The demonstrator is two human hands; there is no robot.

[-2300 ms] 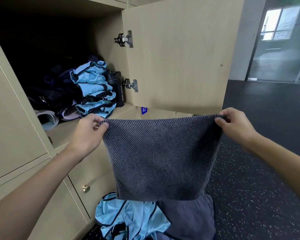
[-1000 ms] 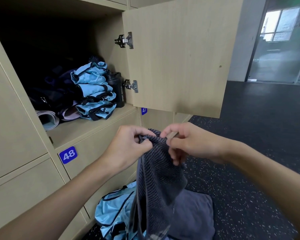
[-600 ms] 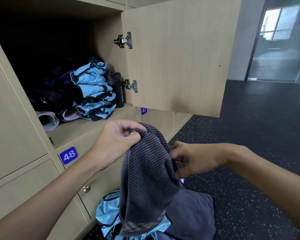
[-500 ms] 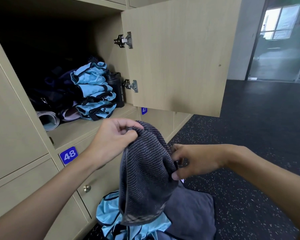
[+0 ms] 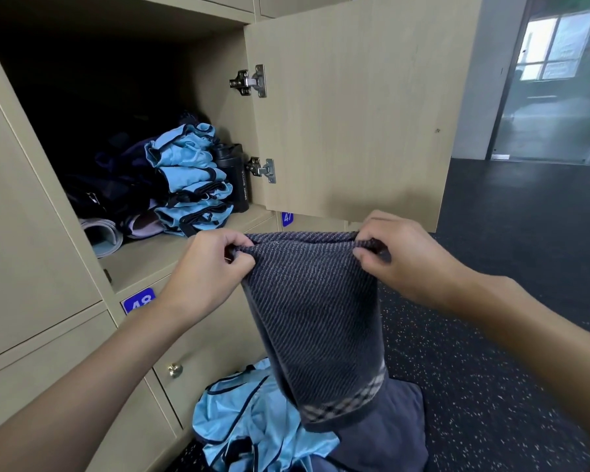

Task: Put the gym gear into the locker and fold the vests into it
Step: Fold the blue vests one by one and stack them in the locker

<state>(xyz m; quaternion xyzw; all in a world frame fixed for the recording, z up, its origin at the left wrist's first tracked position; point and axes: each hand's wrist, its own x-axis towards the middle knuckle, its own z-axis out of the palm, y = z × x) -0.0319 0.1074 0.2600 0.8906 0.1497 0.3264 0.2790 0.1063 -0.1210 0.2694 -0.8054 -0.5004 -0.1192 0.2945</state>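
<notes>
Currently left hand (image 5: 207, 267) and right hand (image 5: 399, 258) each pinch a top corner of the grey towel (image 5: 315, 321), hanging folded before the open locker's (image 5: 140, 264) front edge.

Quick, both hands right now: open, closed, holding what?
Left hand: closed, pinching the top left corner of the dark grey striped woven towel.
Right hand: closed, pinching the same towel's top right corner.
</notes>
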